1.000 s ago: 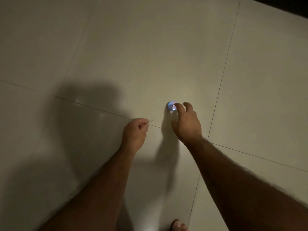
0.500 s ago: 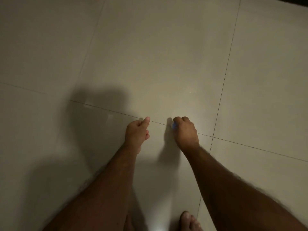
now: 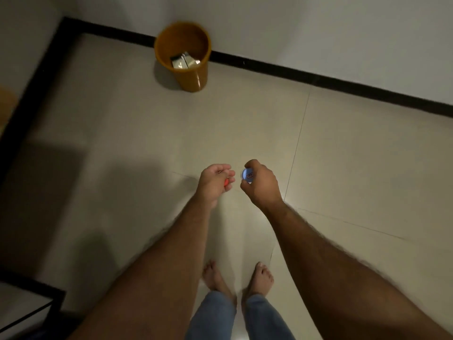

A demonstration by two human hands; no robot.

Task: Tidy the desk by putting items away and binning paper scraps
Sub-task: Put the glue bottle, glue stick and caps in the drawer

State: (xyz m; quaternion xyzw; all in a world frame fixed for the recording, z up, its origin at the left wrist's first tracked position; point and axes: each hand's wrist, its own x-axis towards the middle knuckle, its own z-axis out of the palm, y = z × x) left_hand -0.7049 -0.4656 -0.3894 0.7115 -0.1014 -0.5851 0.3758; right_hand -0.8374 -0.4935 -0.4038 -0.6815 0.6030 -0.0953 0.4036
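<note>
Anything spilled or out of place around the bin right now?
Nothing stands out. The orange bin stands upright by the wall with paper scraps inside; the floor around it shows no litter.

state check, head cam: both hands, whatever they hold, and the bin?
left hand: fingers curled, pinching a small red thing, mostly hidden
right hand: gripping a small round blue-topped container
bin: upright on the floor by the wall, open top, paper inside
</note>
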